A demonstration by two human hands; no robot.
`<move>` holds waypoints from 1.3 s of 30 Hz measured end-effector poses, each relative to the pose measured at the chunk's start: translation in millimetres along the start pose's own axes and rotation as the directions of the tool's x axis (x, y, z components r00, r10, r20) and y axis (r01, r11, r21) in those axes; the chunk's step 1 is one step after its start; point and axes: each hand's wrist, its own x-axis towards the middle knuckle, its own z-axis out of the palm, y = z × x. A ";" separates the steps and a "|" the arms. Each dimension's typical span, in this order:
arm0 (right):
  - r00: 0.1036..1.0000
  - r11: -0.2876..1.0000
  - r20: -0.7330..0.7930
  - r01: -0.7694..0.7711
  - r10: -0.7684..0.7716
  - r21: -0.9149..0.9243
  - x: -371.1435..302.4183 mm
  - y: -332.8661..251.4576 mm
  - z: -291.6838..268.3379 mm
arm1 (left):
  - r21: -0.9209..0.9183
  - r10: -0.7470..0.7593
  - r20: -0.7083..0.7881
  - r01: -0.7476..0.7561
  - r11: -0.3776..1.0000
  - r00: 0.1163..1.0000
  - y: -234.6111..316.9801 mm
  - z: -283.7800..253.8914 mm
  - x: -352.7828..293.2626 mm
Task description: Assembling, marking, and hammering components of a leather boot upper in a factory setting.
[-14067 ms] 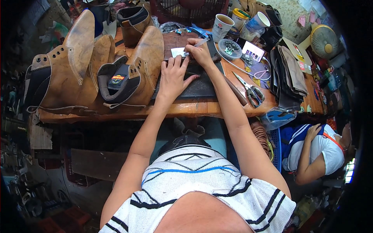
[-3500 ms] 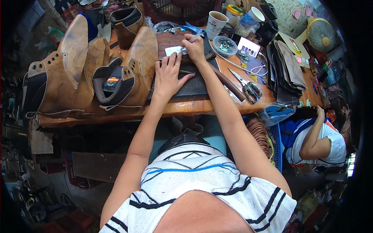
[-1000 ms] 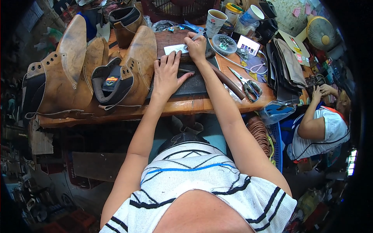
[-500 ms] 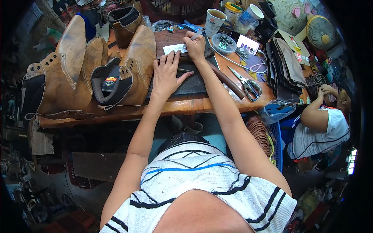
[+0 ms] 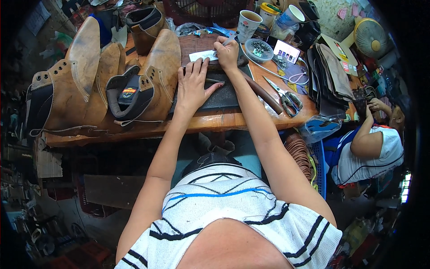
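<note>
My right hand [image 5: 227, 54] grips a pen [image 5: 230, 38], its tip end down at a small white paper [image 5: 202, 55]. Fingers outstretched, my left hand [image 5: 193, 83] lies flat with its fingertips at the paper's near edge. Beneath both hands is a dark work board [image 5: 222, 97] on the wooden table. Just left of my left hand stand brown leather boot uppers [image 5: 166, 51] with dark padded collars, metal eyelets and loose laces. A brown handle-like rod [image 5: 262, 93] lies beside my right forearm.
Scissors [image 5: 286, 97] lie right of my forearm. Beyond them are a lit phone [image 5: 286, 51], a tub of small metal pieces [image 5: 258, 50], a paper cup [image 5: 247, 27] and stacked leather pieces [image 5: 329, 76]. A co-worker [image 5: 369, 148] sits at the right. A blue basket [image 5: 319, 168] stands below the table edge.
The pen hand has shifted very slightly to the right. My left hand stays flat in nearly the same place. At the right, the co-worker's arm has moved a little.
</note>
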 end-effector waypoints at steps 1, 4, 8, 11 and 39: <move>1.000 1.000 -0.002 0.001 -0.001 0.000 1.3 3.8 -0.7 | 0.005 0.015 -0.016 -0.015 1.000 1.000 -0.6 1.1 0.1; 0.999 0.998 0.054 -0.006 0.003 0.065 7.5 11.0 -2.5 | 0.026 0.017 -0.030 -0.016 1.000 0.999 -0.9 4.8 -0.3; 0.988 0.977 0.151 -0.047 0.016 0.208 14.0 0.3 -2.7 | 0.050 0.017 -0.030 -0.015 0.999 0.999 0.3 5.3 -0.8; 0.976 0.987 0.196 0.068 -0.095 0.143 19.3 -8.9 -4.2 | 0.056 0.014 -0.029 -0.012 0.998 1.000 0.0 5.2 -1.2; 0.956 0.991 0.289 0.018 -0.055 0.130 18.5 19.6 12.7 | 0.007 -0.012 0.011 0.011 1.000 1.000 1.7 -1.8 0.9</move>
